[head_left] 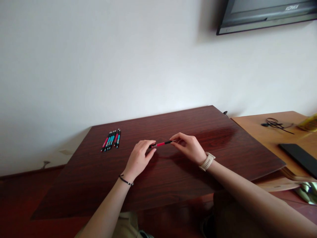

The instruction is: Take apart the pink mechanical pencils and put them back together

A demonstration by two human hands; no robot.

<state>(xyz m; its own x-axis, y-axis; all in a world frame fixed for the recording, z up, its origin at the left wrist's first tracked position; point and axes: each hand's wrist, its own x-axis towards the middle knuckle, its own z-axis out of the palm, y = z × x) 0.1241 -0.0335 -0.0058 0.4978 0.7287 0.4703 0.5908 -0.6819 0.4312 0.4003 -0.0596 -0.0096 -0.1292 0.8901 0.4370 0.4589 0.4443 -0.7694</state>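
Both hands pinch one red pen (160, 144) just above the dark bench (210, 132): the left hand (138, 159) grips its near end, the right hand (189, 147) its tip. A row of pens (112, 140) lies well apart, to the left.

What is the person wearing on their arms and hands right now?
Both forearms are bare, with no sleeves or gloves. The left hand has a thin black band at its wrist. The right hand has a cream-coloured watch on a matching strap.
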